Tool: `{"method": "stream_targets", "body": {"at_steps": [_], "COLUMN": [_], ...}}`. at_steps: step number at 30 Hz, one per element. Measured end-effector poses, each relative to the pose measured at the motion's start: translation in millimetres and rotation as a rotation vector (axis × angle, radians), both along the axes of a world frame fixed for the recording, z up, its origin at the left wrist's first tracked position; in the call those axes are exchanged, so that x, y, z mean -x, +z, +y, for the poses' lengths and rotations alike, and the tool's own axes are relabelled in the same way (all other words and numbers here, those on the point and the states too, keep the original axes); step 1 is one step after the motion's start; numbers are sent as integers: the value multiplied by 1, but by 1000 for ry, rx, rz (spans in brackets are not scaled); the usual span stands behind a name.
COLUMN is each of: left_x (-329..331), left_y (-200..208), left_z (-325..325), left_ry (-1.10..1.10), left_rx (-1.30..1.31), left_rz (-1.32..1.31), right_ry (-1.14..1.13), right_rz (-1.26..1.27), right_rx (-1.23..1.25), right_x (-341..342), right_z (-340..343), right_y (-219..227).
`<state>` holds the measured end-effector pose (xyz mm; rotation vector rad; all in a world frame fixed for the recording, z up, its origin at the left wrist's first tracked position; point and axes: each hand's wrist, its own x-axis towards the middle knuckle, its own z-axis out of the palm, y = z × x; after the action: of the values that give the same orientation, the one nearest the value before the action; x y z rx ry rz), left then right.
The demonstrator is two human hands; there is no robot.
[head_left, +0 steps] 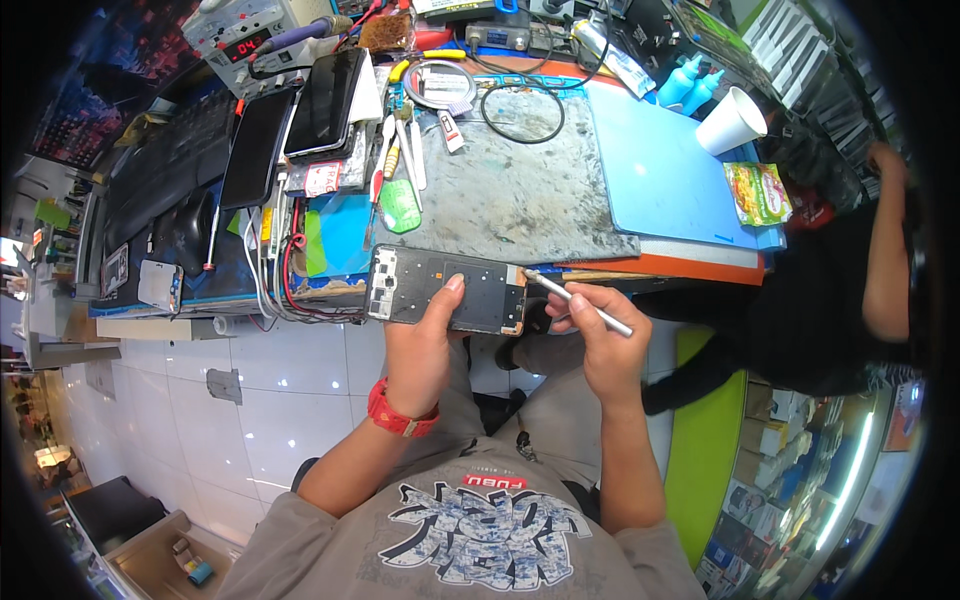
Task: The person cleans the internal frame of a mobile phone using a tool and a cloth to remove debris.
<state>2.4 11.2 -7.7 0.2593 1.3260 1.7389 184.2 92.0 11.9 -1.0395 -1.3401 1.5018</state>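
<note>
Level across my lap side of the bench edge lies a bare phone frame (480,290), dark grey with a white-and-silver section at its left end and copper-coloured patches at its right end. My left hand (425,330) is closed round its lower edge, thumb flat on top. In my right hand (608,335) is a slim silver pen-shaped tool (580,303), pinched between thumb and fingers. Its tip meets or nearly meets the upper right corner of the frame; actual contact is too small to make out.
A grey stained work mat (520,190) lies beyond the frame, with a blue mat (660,170) at right. A white paper cup (731,122) and blue bottles stand there. Two dark phones (257,150), tweezers and cables crowd the left. Another person's arm (885,250) is at far right.
</note>
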Motion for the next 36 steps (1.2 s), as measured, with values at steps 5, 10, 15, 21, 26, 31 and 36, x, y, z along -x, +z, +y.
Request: {"method": "stream_targets", "body": {"at_steps": [5, 10, 15, 21, 26, 31, 36], "left_x": [-1, -11, -11, -14, -18, -21, -22], "left_y": [8, 8, 13, 17, 19, 17, 15], "left_z": [3, 5, 5, 6, 5, 6, 5], "left_ry": [-32, -33, -6, 7, 43, 65, 71], "left_rx": [-35, 76, 83, 118, 106, 75, 88], "left_rz": [-91, -191, -159, -108, -75, -34, -21], "right_ry": [72, 65, 67, 108, 68, 38, 69], "right_rz": [-29, -95, -53, -19, 26, 71, 66], "right_rx": [-261, -122, -12, 52, 122, 118, 92], "right_x": [1, 4, 5, -1, 9, 3, 0], "right_z": [5, 14, 22, 33, 34, 35, 37], "right_y": [7, 13, 14, 13, 16, 4, 5]}}
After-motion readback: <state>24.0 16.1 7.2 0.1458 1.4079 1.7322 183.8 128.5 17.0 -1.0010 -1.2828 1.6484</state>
